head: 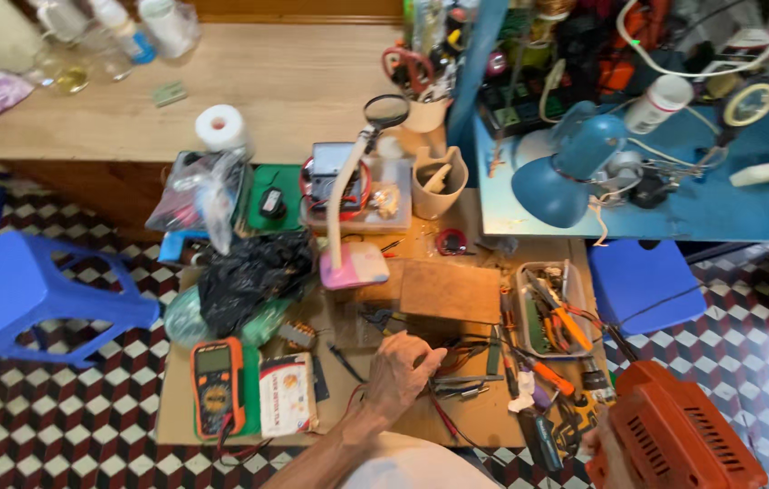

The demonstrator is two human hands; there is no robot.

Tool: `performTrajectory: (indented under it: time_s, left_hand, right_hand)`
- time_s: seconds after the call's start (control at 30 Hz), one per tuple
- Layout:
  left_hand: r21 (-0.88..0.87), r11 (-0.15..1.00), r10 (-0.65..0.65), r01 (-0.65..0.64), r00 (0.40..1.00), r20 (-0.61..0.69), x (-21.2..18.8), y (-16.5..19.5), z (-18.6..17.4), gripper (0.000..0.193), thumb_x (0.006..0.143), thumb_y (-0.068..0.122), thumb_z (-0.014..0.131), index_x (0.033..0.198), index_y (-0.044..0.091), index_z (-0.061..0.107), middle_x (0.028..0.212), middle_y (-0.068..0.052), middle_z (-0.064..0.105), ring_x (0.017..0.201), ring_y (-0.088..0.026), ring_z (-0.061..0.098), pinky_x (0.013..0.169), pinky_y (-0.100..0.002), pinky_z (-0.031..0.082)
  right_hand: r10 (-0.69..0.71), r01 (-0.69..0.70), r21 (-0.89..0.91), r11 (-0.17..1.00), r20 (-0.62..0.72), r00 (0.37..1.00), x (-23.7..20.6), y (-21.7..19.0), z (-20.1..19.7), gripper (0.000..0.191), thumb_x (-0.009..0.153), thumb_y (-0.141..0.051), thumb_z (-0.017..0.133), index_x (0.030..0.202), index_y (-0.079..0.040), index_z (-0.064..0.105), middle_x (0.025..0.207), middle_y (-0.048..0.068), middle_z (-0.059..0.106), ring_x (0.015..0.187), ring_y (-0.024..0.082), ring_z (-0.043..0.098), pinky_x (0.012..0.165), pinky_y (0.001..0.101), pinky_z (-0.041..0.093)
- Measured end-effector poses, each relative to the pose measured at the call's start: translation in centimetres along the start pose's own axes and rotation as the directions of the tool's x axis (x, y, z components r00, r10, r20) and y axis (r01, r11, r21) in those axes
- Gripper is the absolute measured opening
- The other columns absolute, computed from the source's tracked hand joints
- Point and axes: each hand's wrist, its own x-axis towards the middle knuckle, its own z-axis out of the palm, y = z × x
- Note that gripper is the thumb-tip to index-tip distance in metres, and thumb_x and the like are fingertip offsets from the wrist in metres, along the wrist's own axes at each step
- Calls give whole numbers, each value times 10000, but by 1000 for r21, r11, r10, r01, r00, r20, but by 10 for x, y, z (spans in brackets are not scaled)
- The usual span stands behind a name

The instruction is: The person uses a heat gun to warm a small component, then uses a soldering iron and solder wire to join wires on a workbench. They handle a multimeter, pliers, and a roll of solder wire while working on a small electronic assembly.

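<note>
Our hands work at the near edge of the low surface [457, 290]. The left hand [403, 371] rests palm down, fingers curled loosely over a tangle of red and black wires [457, 349]; we cannot tell whether it pinches any of them. The right hand [604, 453] is almost wholly hidden behind the orange housing [674, 435], which it appears to grip at the lower right corner of the view; its degree of closure cannot be read. The housing lies to the right of the left hand, well apart from it, its long axis running diagonally from upper left to lower right. The wires lie directly under and just ahead of the left hand, which is the nearer one. A multimeter [215, 385] sits to the left, a tool tray [552, 312] between wires and housing.
</note>
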Motion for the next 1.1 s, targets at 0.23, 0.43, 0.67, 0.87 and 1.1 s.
performTrajectory:
  time_s: [0.23, 0.43, 0.67, 0.87, 1.1]
  left_hand:
    - [-173, 775, -574, 608, 791, 210, -56, -89, -18, 272, 994, 325, 681, 998, 61, 745, 836, -129, 792, 758, -219, 762, 699, -348, 563]
    - [-358, 832, -458, 424, 889, -10, -129, -172, 9, 437, 885, 211, 711, 1282, 56, 611, 1059, -129, 747, 868, -232, 725, 748, -343, 577]
    - [-334, 574, -706, 748, 658, 261, -182, -211, 8, 394, 903, 254, 674, 1255, 77, 662, 962, -60, 790, 842, -155, 759, 755, -301, 578]
    - [-336, 518, -693, 787, 616, 375, -175, -197, 31, 363, 902, 268, 679, 1209, 78, 714, 957, -75, 796, 797, -153, 736, 712, -304, 559]
    - [-263, 740, -529, 619, 777, 341, -134, -128, 42, 338, 908, 262, 665, 1190, 80, 709, 911, -45, 793, 782, -115, 725, 703, -255, 562]
  right_hand:
    - [94, -74, -274, 959, 58, 994, -69, 26, 73, 325, 868, -13, 680, 1160, 101, 594, 869, 220, 689, 615, 249, 685, 522, 356, 581]
    - [122, -77, -355, 932, 107, 987, -108, 40, 102, 352, 860, 15, 713, 1179, 89, 585, 869, 198, 668, 620, 227, 659, 524, 341, 564]
    - [151, -131, -257, 958, 62, 987, -121, 51, 107, 302, 901, -10, 705, 1175, 72, 606, 889, 161, 677, 644, 201, 657, 526, 332, 558]
    - [132, -140, -220, 966, -47, 990, -120, 49, 71, 246, 901, -11, 687, 1126, 77, 644, 852, 160, 701, 629, 198, 676, 530, 336, 584]
    - [141, -165, -147, 975, -157, 977, -116, 37, 13, 175, 894, -22, 703, 1025, 93, 708, 745, 163, 688, 582, 199, 653, 521, 319, 549]
